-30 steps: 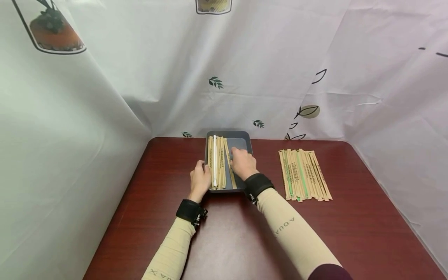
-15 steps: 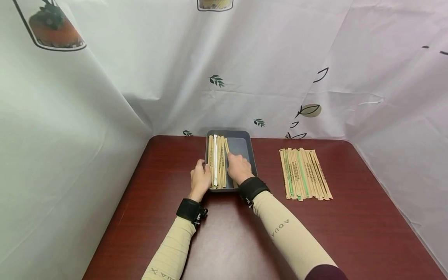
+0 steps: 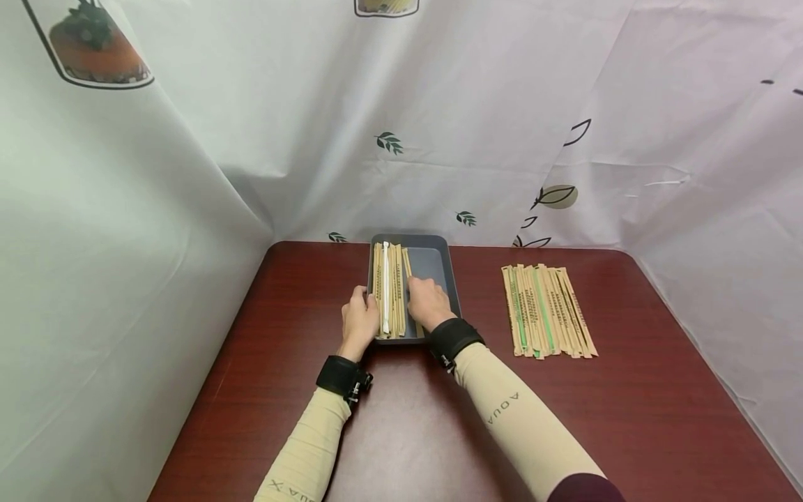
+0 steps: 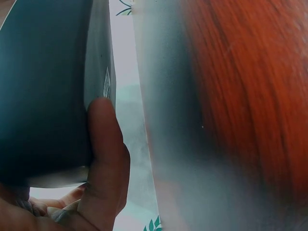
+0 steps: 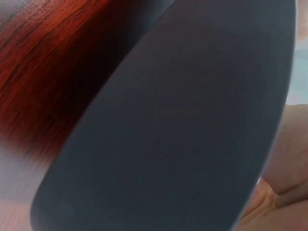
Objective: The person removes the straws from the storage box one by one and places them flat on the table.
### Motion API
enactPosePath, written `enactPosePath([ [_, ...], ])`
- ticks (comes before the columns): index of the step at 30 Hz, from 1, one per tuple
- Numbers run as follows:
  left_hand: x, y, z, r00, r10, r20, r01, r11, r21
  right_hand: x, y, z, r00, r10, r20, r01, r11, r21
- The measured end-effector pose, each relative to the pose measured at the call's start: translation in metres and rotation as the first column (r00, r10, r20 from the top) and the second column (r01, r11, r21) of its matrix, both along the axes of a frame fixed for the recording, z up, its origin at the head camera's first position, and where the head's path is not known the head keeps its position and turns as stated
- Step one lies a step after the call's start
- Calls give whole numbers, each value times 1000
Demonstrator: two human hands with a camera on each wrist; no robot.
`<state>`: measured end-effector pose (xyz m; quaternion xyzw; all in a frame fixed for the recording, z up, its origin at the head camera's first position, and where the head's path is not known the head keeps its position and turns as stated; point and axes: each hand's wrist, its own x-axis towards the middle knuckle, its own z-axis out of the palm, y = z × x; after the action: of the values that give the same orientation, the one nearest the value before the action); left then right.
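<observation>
Tray at far edge of table, under right hand and beside left hand. Straws lengthwise along tray's left half, between the hands. Left hand gripping tray's near left wall, finger against outer side in left wrist view, thumb close to leftmost straws. White straw among the tan ones. Right hand inside tray, fingers curled over single straw, just right of the others; far end showing past knuckles, near end by wrist. Fingertips hidden; impossible to tell if pinching or only pressing. Second bunch, tan with some green, side by side on table, right of tray, well apart from right hand. Black wristbands on both arms. Pale printed cloth behind.
</observation>
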<state>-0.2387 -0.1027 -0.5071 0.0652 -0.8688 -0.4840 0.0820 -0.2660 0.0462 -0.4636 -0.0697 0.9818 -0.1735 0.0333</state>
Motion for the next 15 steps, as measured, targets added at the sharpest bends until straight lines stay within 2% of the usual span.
enactPosePath([
  [10, 1, 0, 0, 1000, -2, -3, 2, 1000, 4, 0, 2, 0, 1000, 12, -11, -12, 1000, -7],
  [15, 1, -1, 1, 1000, 0, 0, 0, 1000, 11, -2, 8, 6, 1000, 20, -23, -20, 1000, 1],
])
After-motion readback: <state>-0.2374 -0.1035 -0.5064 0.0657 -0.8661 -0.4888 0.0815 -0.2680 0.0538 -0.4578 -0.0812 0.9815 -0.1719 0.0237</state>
